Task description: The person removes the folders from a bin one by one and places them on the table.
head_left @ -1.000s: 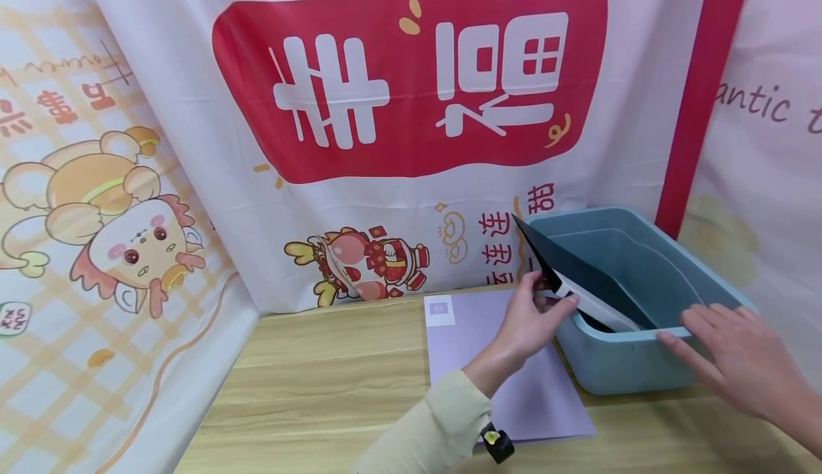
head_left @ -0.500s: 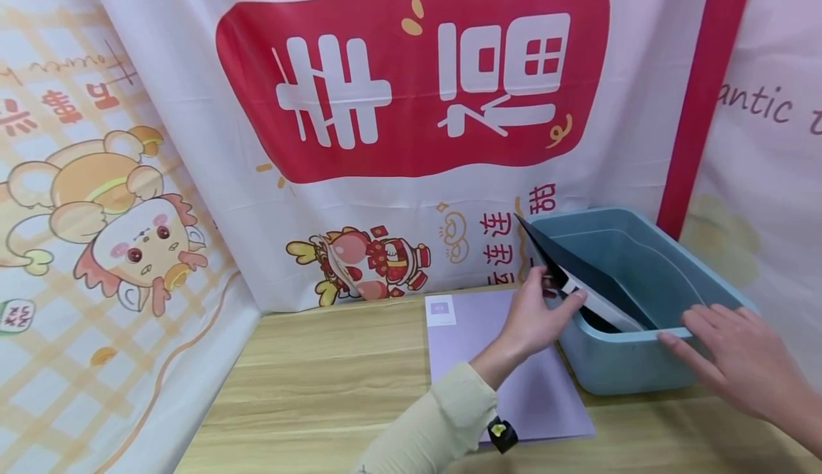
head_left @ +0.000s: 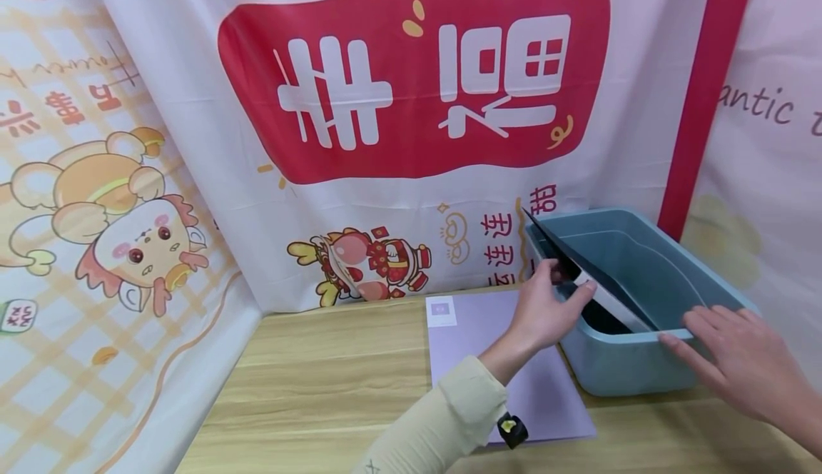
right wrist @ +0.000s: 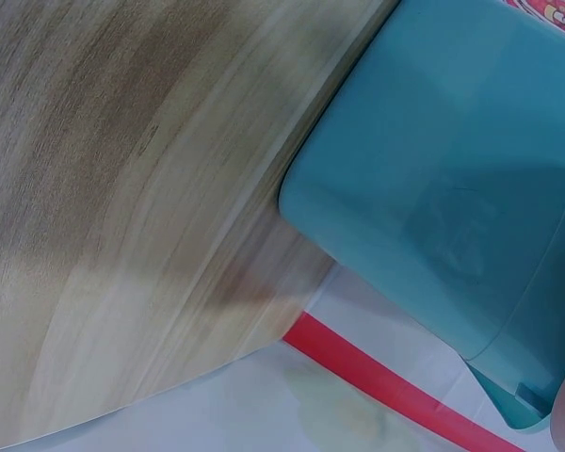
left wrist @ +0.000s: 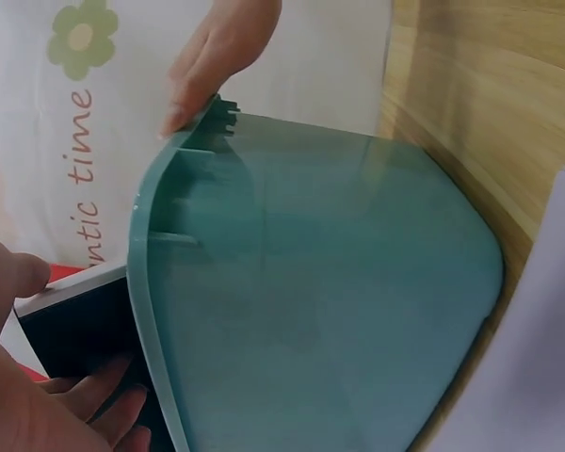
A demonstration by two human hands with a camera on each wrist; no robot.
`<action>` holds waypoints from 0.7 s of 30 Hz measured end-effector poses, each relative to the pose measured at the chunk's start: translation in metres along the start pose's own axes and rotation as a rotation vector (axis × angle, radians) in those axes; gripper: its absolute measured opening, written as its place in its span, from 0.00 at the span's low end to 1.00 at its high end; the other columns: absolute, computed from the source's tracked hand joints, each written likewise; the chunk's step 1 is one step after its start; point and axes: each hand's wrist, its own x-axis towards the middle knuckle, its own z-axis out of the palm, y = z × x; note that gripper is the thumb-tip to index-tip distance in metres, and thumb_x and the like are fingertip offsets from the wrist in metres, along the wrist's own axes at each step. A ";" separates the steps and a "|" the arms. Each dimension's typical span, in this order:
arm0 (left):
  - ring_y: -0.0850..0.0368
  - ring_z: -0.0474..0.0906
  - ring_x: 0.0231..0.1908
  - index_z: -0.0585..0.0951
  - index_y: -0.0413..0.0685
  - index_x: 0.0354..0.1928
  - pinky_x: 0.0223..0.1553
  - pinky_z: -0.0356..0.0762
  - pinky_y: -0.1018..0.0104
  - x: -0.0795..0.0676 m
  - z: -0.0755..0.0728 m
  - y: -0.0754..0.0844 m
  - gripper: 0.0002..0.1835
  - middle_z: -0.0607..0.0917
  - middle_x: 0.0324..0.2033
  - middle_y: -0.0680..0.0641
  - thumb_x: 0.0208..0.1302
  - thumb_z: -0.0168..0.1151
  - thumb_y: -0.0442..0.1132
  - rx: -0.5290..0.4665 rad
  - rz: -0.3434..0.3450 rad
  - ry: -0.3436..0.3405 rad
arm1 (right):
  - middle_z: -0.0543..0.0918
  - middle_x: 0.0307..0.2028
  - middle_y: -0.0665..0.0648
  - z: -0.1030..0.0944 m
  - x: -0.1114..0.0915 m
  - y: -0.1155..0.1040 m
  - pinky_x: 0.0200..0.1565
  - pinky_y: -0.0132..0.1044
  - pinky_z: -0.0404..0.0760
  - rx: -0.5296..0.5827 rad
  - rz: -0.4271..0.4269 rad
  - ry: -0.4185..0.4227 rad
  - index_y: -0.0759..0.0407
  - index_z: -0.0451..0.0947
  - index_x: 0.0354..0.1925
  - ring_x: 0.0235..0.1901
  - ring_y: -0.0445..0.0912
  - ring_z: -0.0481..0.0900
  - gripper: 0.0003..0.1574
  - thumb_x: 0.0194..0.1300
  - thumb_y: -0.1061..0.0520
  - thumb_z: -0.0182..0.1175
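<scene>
A flat dark folder [head_left: 619, 310] with a white edge strip leans at a slant inside the blue plastic bin [head_left: 632, 370], its upper corner sticking out above the rim. My left hand [head_left: 549, 310] pinches it over the bin's left rim. In the left wrist view, the thumb lies along the white edge and the fingers spread under the dark face [left wrist: 75, 330]. My right hand [head_left: 738, 353] grips the bin's near right rim, fingers over the top and thumb on the outside. The folder's lower part is hidden in the bin.
A lilac folder [head_left: 469, 338] with a white label lies flat on the wooden table [head_left: 321, 374], left of the bin and partly under my left forearm. Printed cloth [head_left: 411, 74] hangs behind the table and on both sides.
My left hand has slid a little to the right along with the folder, whose top corner has shifted right too. My right hand and the bin have stayed in place.
</scene>
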 end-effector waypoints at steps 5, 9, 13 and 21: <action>0.66 0.73 0.50 0.66 0.61 0.60 0.47 0.76 0.69 0.003 0.002 0.009 0.29 0.76 0.50 0.57 0.61 0.56 0.61 -0.069 -0.024 0.001 | 0.65 0.20 0.46 0.000 0.000 0.000 0.25 0.38 0.65 0.002 0.001 0.002 0.45 0.65 0.22 0.22 0.43 0.63 0.22 0.57 0.36 0.60; 0.65 0.76 0.48 0.67 0.63 0.57 0.43 0.79 0.69 0.005 0.005 0.018 0.26 0.76 0.48 0.58 0.59 0.60 0.59 -0.199 -0.103 0.005 | 0.65 0.20 0.46 0.000 0.000 0.000 0.25 0.39 0.65 0.005 -0.002 0.006 0.46 0.65 0.22 0.23 0.43 0.63 0.22 0.57 0.36 0.61; 0.64 0.78 0.42 0.66 0.63 0.55 0.39 0.81 0.65 0.008 0.009 0.023 0.25 0.73 0.47 0.56 0.59 0.64 0.53 -0.399 -0.178 0.001 | 0.65 0.20 0.46 0.000 0.000 -0.001 0.26 0.39 0.68 0.005 0.004 -0.005 0.45 0.65 0.23 0.22 0.42 0.64 0.21 0.57 0.35 0.60; 0.58 0.79 0.41 0.63 0.62 0.57 0.35 0.83 0.59 0.013 0.018 0.028 0.28 0.70 0.50 0.51 0.59 0.66 0.44 -0.698 -0.201 -0.018 | 0.65 0.20 0.45 0.000 -0.001 -0.001 0.26 0.39 0.68 0.003 0.007 -0.006 0.45 0.65 0.22 0.22 0.42 0.64 0.22 0.58 0.36 0.60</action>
